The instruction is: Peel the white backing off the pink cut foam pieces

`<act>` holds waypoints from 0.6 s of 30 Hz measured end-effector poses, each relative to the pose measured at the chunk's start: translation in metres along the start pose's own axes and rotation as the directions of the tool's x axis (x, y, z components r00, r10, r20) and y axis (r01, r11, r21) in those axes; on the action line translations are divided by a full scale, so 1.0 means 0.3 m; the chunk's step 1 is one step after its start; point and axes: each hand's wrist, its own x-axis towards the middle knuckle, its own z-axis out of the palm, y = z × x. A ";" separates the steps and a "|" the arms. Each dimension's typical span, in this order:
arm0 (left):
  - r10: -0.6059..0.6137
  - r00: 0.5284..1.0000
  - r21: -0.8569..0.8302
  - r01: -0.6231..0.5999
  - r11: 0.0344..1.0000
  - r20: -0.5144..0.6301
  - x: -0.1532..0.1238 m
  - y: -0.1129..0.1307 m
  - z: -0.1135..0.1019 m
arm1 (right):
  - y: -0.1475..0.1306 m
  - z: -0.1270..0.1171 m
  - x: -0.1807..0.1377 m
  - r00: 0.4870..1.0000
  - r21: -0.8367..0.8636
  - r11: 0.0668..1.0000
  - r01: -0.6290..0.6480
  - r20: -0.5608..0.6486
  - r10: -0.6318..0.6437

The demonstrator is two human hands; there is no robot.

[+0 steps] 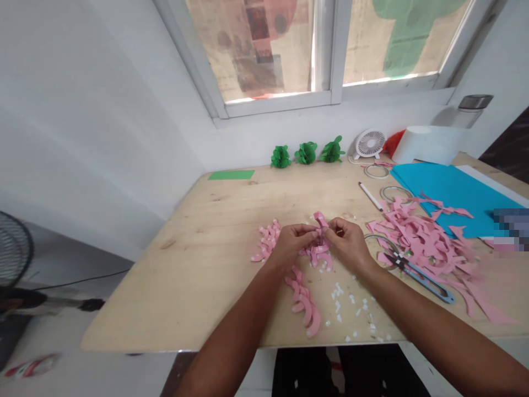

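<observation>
My left fingers and right fingers pinch a pink paper piece between them, its long axis pointing roughly away from me; neither side is nearer. Curved pink strips lie nearer me on the worktop. Behind, far right, stands a lidded bottle, contents indiscernible.

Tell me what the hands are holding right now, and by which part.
Pink paper, held just below its raised upper end, between the left grip and the right grip. The exact contact spots are hidden.
</observation>
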 end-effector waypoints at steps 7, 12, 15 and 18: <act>-0.011 1.000 -0.021 0.010 1.000 -0.014 -0.002 0.004 0.008 | -0.006 0.000 -0.002 1.000 -0.014 1.000 -0.007 0.008 0.007; -0.036 0.999 -0.057 0.036 0.998 -0.002 -0.004 0.008 0.006 | 0.002 0.003 -0.001 1.000 0.007 1.000 -0.013 0.000 0.013; -0.041 0.999 -0.052 0.042 0.998 0.021 -0.002 0.006 0.000 | 0.004 0.003 0.001 0.999 0.039 0.999 -0.032 -0.024 0.033; -0.037 0.999 -0.053 0.038 0.998 0.032 0.002 0.000 -0.006 | 0.001 0.002 0.002 0.998 0.065 0.997 -0.049 -0.034 0.051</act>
